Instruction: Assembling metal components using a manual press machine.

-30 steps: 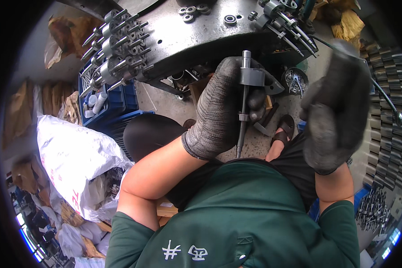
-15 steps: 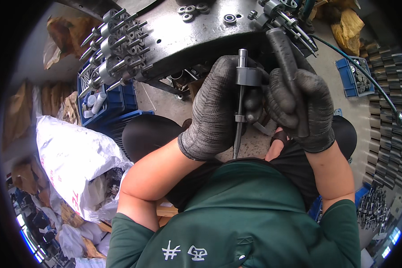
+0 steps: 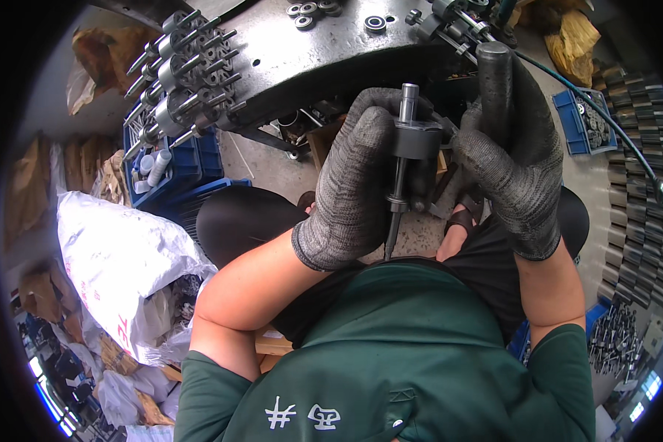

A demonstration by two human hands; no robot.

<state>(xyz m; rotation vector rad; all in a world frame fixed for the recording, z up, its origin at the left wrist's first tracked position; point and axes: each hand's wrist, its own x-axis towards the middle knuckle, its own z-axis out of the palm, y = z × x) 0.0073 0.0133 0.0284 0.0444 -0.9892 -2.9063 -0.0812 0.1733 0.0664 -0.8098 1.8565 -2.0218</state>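
Note:
My left hand (image 3: 350,184), in a dark grey knitted glove, is closed around a steel shaft (image 3: 410,103) with a thick dark round collar (image 3: 418,140). The shaft stands nearly upright in the picture, its thin tapered end pointing toward my lap. To the right, my gloved right hand (image 3: 519,177) grips a dark round bar (image 3: 495,81), whose blunt end sticks up above the fingers. The right fingertips are close beside the collar; whether they touch it I cannot tell. The lower part of the bar is hidden by the hand.
Ahead is a metal bench (image 3: 309,55) with several collared shafts (image 3: 180,81) at its left and loose bearings (image 3: 376,24). Blue crates (image 3: 206,158) stand left, another parts crate (image 3: 586,121) right. A white sack (image 3: 125,265) lies at left. A green hose (image 3: 604,103) crosses at right.
My right hand has turned the bar so its end now points up toward me, and the hand has shifted slightly right. The shaft in my left hand has moved slightly and tilted.

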